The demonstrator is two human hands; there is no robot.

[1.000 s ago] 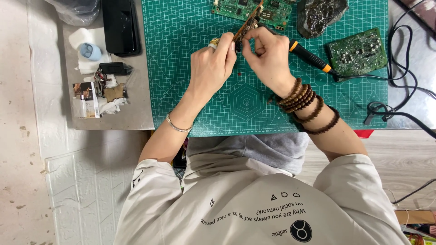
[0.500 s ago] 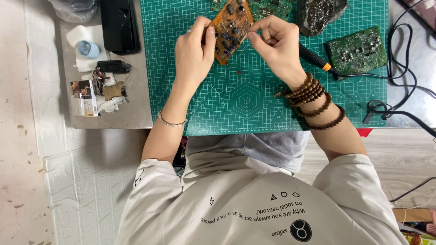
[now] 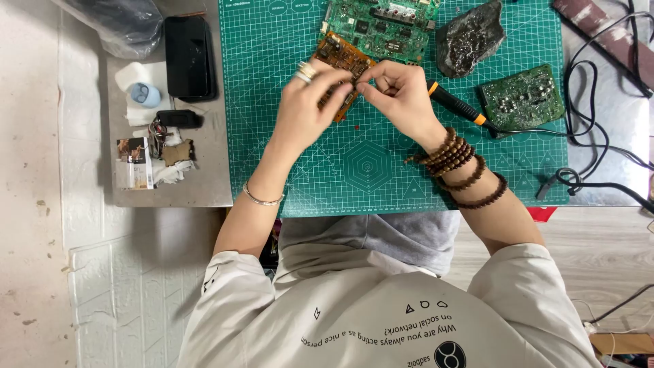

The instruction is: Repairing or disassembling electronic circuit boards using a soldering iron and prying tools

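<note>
An orange-brown circuit board (image 3: 338, 60) lies tilted over the green cutting mat (image 3: 306, 170). My left hand (image 3: 304, 109), with rings on one finger, grips the board's near edge. My right hand (image 3: 403, 94), its wrist wrapped in wooden bead strands, pinches the same edge from the right; both thumbs and forefingers meet there. A soldering iron with an orange and black handle (image 3: 455, 103) lies on the mat just right of my right hand. Part of the board is hidden under my fingers.
A large green circuit board (image 3: 381, 27) lies at the mat's far edge, a dark crumpled lump (image 3: 470, 37) and a small green board (image 3: 521, 95) to the right. Black cables (image 3: 599, 88) trail at right. A black phone (image 3: 187, 54), white tissue and small parts sit at left.
The orange board has come down from an upright, lifted position to lie lower near the mat. Both hands have closed together on its near edge.
</note>
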